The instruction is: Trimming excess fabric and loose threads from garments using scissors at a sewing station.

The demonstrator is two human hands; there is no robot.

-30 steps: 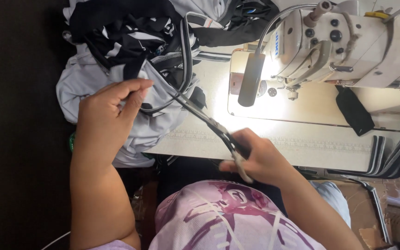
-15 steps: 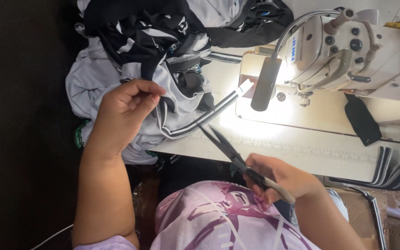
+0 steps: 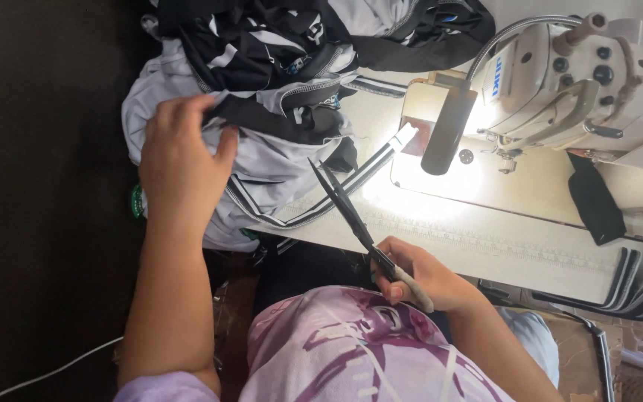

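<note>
Lower middle of the frame: the scissors (image 3: 351, 216) are gripped in the right hand (image 3: 429, 279), fingers clamped round the handles, blades a bit apart and pointing up at the striped trim (image 3: 336, 197). Probably best if that trim is kept taut and the tips are eased in close to the seam, so only thread gets snipped. Left of centre, the left hand (image 3: 180, 160) is pressed onto the grey and black garment pile (image 3: 277, 89), fingers closed on a fold. Upper right, 1 small blue label is seen on the white sewing machine (image 3: 582, 82).
</note>
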